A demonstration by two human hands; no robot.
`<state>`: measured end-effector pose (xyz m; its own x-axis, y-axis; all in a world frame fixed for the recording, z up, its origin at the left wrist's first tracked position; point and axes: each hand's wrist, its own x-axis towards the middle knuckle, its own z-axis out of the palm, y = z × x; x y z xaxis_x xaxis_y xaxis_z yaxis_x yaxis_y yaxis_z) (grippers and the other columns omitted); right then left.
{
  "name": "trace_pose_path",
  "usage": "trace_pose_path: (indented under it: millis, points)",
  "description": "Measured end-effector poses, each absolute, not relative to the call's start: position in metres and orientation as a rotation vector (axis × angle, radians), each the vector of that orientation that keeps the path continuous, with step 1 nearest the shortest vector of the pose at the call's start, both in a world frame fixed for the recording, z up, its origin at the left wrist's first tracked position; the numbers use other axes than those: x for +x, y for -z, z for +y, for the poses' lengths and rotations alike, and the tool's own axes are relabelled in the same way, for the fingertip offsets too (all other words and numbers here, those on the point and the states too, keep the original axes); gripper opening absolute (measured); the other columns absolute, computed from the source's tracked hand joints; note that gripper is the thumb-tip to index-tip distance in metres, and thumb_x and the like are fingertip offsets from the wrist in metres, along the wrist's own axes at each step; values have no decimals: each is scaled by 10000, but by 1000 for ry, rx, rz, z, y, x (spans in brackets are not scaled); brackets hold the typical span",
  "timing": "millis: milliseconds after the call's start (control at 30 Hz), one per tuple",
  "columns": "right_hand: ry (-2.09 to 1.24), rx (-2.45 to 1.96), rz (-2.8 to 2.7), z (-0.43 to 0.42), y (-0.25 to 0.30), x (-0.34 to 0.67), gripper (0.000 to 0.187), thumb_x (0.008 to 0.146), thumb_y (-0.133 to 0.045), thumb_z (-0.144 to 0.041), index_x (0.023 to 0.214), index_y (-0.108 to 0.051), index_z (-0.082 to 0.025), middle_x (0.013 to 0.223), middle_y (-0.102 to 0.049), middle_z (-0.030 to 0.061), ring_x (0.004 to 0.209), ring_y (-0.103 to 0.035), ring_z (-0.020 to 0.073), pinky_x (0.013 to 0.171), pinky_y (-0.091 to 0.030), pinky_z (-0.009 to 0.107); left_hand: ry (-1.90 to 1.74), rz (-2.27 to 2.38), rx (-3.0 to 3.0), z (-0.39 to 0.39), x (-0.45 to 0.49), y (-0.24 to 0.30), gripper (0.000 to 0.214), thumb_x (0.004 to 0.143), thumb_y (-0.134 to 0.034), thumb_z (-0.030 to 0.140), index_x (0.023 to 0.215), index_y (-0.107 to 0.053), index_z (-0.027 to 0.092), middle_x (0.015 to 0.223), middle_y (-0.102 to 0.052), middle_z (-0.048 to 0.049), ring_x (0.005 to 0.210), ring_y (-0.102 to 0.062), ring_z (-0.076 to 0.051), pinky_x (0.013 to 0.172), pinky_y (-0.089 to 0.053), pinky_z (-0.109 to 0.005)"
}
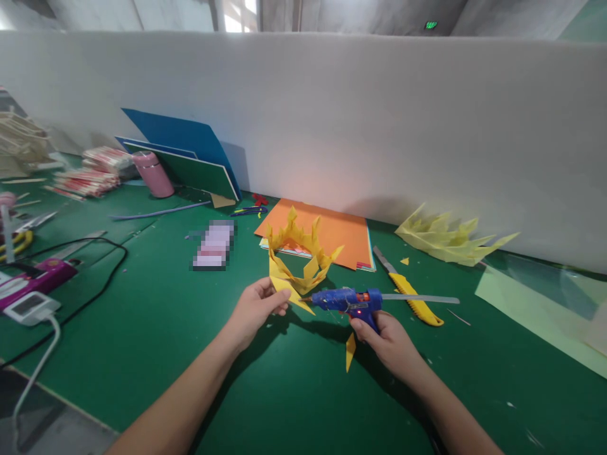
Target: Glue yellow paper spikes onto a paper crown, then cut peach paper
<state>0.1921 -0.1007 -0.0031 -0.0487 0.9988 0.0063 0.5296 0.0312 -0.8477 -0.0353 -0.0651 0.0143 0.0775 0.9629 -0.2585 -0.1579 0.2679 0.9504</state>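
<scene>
My left hand (255, 308) pinches the near edge of a yellow spiky paper ring (300, 256) that stands on the green table (142, 328). My right hand (385, 342) is closed round the handle of a blue hot glue gun (348, 299), whose nozzle points left and nearly touches the ring's lower points. A small yellow paper triangle (349, 351) lies just under the gun, beside my right hand.
Orange paper sheets (344, 232) lie behind the ring. A yellow utility knife (412, 297) and more yellow spiky paper (446, 239) sit to the right. Blue boards (190, 151), a pink cup (152, 173) and cables (90, 272) are at the left. A white partition wall (379, 114) closes the far side.
</scene>
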Motion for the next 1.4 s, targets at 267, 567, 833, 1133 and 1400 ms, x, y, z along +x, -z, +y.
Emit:
trace_pose_path:
  millis: [267, 567, 833, 1133, 1400]
  points:
    - [-900, -1578, -1664, -101, 3, 195, 354, 703, -453, -544, 580, -494, -214, 544, -475, 4, 547, -469, 173, 553, -393, 297, -1073, 1150, 891, -64, -37, -14, 271, 533, -788, 297, 686, -626, 143, 585, -591, 24, 504, -500, -62, 512, -426, -193]
    - [-881, -1572, -1673, -101, 4, 196, 355, 714, -467, -546, 573, -488, -220, 528, -465, -2, 533, -459, 170, 542, -388, 295, -1110, 1162, 880, -63, -39, -15, 271, 523, -786, 301, 678, -634, 138, 605, -592, 15, 515, -505, -67, 505, -421, -196]
    - [-864, -1568, -1677, -101, 3, 197, 381, 714, -470, -569, 564, -479, -219, 514, -473, -7, 523, -466, 167, 527, -397, 291, -1131, 1175, 873, -62, -40, -14, 274, 521, -782, 296, 688, -636, 135, 609, -591, 17, 509, -501, -63, 492, -407, -190]
    - [-851, -1547, -1692, -101, 4, 199, 361, 729, -476, -539, 580, -518, -214, 505, -490, -5, 513, -474, 171, 523, -414, 296, -1162, 1202, 873, -62, -39, -17, 271, 521, -781, 295, 682, -626, 142, 594, -577, 27, 511, -502, -68, 495, -411, -195]
    - [-878, -1548, -1699, -100, 5, 200, 328, 732, -467, -513, 578, -504, -226, 500, -476, -6, 535, -487, 182, 542, -412, 299, -1184, 1213, 878, -62, -40, -14, 292, 512, -786, 316, 684, -630, 139, 599, -578, 29, 520, -505, -68, 506, -414, -195]
